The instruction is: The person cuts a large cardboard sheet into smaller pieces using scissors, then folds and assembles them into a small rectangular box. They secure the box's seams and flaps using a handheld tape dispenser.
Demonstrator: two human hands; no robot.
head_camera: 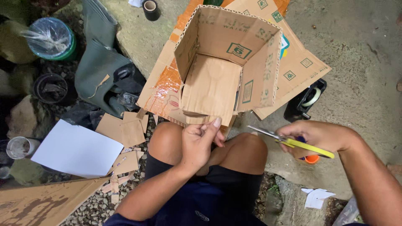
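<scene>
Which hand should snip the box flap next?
The right hand, probably. It already holds the scissors, blades open and pointing toward the box. The left hand is busy pinching the flap at its lower edge, keeping it steady.

The concrete floor is grey and rough. A flat sheet of cardboard lies on it, past the hands. A black tape holder sits on the floor just above the right hand. A roll of tape lies far ahead. Left of the left hand, white paper and cardboard scraps lie on gravel.
</scene>
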